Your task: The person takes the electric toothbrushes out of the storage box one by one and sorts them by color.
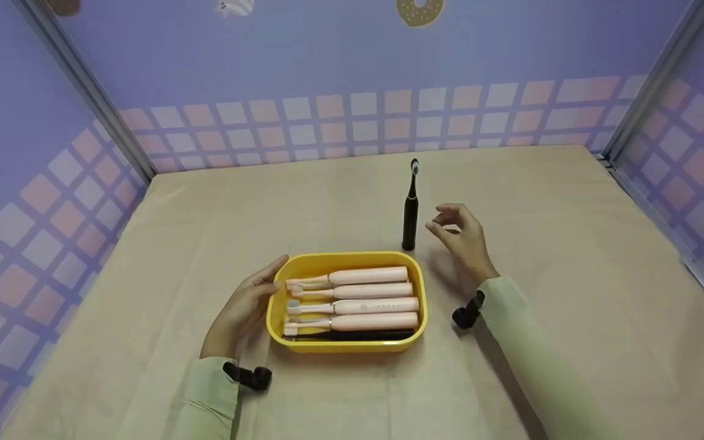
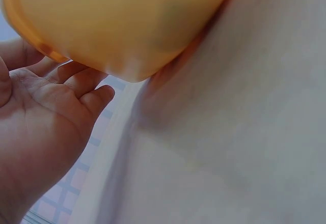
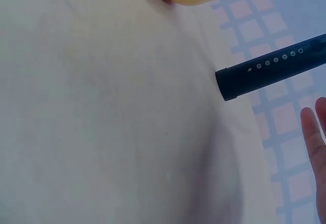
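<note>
A yellow bin point(image 1: 347, 347) sits on the table before me, with several pink electric toothbrushes point(image 1: 373, 321) lying side by side in it. A black electric toothbrush point(image 1: 358, 335) lies along its near wall. My left hand point(image 1: 243, 315) grips the bin's left end, thumb at the rim and fingers along the outside, as the left wrist view shows too. Another black electric toothbrush point(image 1: 410, 223) stands upright on the table behind the bin's right corner; the right wrist view shows small marks on its handle. Just right of it is my right hand point(image 1: 465, 241), thumb and fingers apart, holding nothing.
A beige cloth point(image 1: 340, 403) covers the table. Purple walls with a pink and white check band point(image 1: 364, 122) rise at the back and sides. Metal posts point(image 1: 92, 91) stand at the back corners. A black wrist camera point(image 1: 467, 315) sits on each wrist.
</note>
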`<action>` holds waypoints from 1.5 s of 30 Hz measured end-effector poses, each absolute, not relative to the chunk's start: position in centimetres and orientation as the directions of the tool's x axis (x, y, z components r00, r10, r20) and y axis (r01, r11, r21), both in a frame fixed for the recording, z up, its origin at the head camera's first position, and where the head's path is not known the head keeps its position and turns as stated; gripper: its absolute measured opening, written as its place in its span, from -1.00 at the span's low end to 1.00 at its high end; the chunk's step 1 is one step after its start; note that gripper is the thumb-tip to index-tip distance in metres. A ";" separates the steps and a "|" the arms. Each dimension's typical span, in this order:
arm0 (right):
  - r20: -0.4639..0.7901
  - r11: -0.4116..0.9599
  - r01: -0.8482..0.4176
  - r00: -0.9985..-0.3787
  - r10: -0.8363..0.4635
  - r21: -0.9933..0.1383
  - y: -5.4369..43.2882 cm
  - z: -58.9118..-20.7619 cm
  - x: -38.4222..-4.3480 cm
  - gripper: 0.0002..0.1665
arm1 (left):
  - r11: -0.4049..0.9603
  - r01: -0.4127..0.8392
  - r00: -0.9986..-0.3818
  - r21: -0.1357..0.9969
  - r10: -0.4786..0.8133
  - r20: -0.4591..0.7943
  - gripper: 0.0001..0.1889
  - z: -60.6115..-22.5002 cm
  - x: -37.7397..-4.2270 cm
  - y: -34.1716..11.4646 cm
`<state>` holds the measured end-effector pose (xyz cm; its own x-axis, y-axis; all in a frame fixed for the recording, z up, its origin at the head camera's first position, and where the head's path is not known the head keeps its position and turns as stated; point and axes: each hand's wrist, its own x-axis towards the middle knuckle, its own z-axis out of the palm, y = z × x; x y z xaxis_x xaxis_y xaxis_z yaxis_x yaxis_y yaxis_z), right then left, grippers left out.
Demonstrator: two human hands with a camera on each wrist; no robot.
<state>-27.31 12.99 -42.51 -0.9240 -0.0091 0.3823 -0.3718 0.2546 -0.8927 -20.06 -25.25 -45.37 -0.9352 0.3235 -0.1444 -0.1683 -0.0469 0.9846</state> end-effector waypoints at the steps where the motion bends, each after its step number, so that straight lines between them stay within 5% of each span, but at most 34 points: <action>1: 0.404 0.255 -0.390 -0.915 -0.001 -0.885 13.0 -42.4 -27.3 -0.62 | -0.048 -0.171 -0.937 0.984 0.317 -0.147 -0.36 -45.4 -20.1 -25.2; 16: 0.462 0.217 -0.457 -0.886 -0.030 -0.863 13.4 -43.3 -28.4 -0.70 | -0.065 -0.175 -0.935 0.982 0.322 -0.145 -0.35 -45.5 -20.1 -25.2; 24: 0.453 0.216 -0.484 -0.874 -0.178 -0.848 13.1 -42.6 -27.8 -0.66 | -0.058 -0.167 -0.935 0.984 0.325 -0.139 -0.35 -45.5 -20.1 -25.3; 32: 0.312 0.308 -0.439 -0.869 -0.384 -0.844 12.2 -41.0 -26.7 -0.62 | -0.061 -0.172 -0.933 0.983 0.331 -0.143 -0.35 -45.5 -20.2 -25.3; 45: 0.066 0.423 -0.519 -0.686 -0.724 -0.743 10.2 -38.5 -24.9 -0.61 | -0.035 -0.164 -0.940 0.986 0.308 -0.145 -0.36 -45.5 -20.2 -25.3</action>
